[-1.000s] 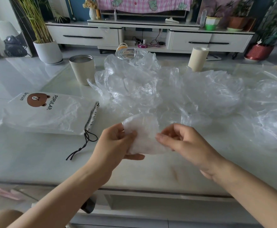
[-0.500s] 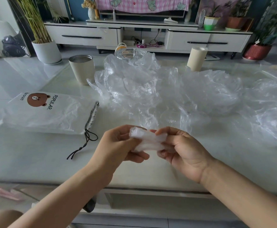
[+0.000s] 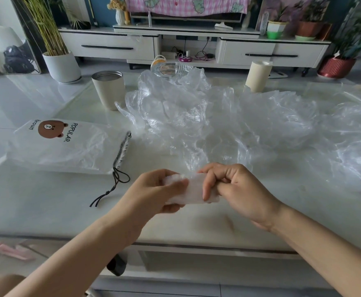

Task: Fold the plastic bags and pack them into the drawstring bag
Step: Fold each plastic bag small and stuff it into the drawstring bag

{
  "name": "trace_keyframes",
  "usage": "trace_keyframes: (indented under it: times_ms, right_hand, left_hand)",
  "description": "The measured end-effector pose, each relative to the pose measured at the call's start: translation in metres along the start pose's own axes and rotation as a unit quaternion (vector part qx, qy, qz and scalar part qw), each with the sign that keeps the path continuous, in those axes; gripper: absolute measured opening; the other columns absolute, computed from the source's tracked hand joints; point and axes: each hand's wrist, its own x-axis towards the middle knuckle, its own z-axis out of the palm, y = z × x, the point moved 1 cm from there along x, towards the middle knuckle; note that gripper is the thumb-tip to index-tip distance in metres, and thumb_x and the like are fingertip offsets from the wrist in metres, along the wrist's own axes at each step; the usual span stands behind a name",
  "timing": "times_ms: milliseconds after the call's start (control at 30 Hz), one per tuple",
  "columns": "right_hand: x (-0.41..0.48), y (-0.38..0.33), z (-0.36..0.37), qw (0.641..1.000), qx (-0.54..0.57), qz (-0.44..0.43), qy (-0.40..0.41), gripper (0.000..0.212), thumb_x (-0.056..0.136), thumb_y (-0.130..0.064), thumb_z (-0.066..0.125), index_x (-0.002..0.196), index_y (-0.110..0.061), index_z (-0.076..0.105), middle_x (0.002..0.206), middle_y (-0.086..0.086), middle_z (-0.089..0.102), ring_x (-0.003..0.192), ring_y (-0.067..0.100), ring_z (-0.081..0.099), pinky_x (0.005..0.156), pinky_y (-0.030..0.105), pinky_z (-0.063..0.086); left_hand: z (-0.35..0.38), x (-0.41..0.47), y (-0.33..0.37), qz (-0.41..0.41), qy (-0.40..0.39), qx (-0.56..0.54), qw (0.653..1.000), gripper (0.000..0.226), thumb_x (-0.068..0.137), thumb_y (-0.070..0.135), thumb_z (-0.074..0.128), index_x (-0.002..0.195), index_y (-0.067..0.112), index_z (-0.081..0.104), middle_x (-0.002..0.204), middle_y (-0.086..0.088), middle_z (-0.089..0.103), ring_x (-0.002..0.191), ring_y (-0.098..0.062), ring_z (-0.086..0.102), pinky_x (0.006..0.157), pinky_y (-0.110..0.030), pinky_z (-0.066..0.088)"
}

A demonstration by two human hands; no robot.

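One folded plastic bag (image 3: 193,190) — ends apparently in left hand (image 3: 154,192) and right hand (image 3: 239,189)

On the table (image 3: 36,200), the drawstring bag (image 3: 68,146) lies at frame left and the loose plastic bags (image 3: 218,125) spread from centre to right edge. Behind them stand a cup (image 3: 108,90), upper left, a glass dish (image 3: 171,68), top centre, and a roll (image 3: 258,76), upper right. At lower centre, the left hand (image 3: 151,194) and right hand (image 3: 239,189) hold a folded bag (image 3: 193,190) between them.
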Motion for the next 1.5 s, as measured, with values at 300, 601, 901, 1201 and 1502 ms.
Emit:
trace_keyframes:
  times_ms: [300,601,901,1201,1502]
  right_hand:
    - [-0.004,-0.010,0.000,0.995,-0.035,0.045,-0.076,0.039,0.082,-0.028,0.067,0.118,-0.030,0.053,0.108,-0.006,0.065,0.097,0.001,0.060,0.087,0.018,0.048]
    - [0.001,-0.010,0.018,0.996,-0.044,0.037,-0.069,0.015,0.079,-0.020,0.073,0.083,-0.006,0.069,0.083,-0.001,0.063,0.073,0.008,0.056,0.073,0.021,0.045]
    - [0.018,-0.015,0.038,0.990,0.139,-0.031,0.013,0.025,0.071,-0.029,0.067,0.091,-0.016,0.075,0.113,-0.008,0.067,0.103,-0.001,0.060,0.087,0.013,0.047]
    - [0.039,-0.009,0.059,0.989,0.128,0.030,0.067,0.025,0.096,-0.016,0.047,0.095,-0.009,0.070,0.089,0.015,0.070,0.082,0.015,0.059,0.076,0.026,0.048]
    - [0.058,-0.005,0.065,0.984,0.126,0.034,0.120,0.013,0.084,0.002,0.062,0.081,-0.008,0.068,0.081,0.019,0.066,0.074,0.020,0.061,0.073,0.027,0.056]
  left_hand:
    - [-0.010,0.007,0.000,0.126,0.028,0.213,0.969,0.022,0.073,0.024,0.075,0.088,0.029,0.060,0.062,0.005,0.060,0.052,-0.006,0.050,0.058,-0.027,0.046]
    - [-0.010,0.007,0.006,0.086,0.033,0.026,0.995,0.038,0.062,0.041,0.065,0.086,0.011,0.067,0.070,-0.004,0.064,0.058,-0.010,0.057,0.054,-0.020,0.046]
    - [-0.015,0.007,0.000,0.078,0.142,0.049,0.986,0.007,0.087,0.008,0.058,0.089,0.012,0.064,0.075,0.000,0.064,0.061,-0.003,0.056,0.057,-0.014,0.046]
    - [-0.029,0.001,0.004,0.114,0.100,0.015,0.988,0.034,0.068,0.031,0.079,0.096,0.012,0.070,0.071,0.003,0.068,0.074,-0.010,0.066,0.080,-0.028,0.056]
    - [-0.057,0.017,-0.002,0.123,0.179,0.050,0.975,0.015,0.083,0.002,0.065,0.082,0.017,0.066,0.065,0.005,0.062,0.066,-0.013,0.056,0.075,-0.037,0.048]
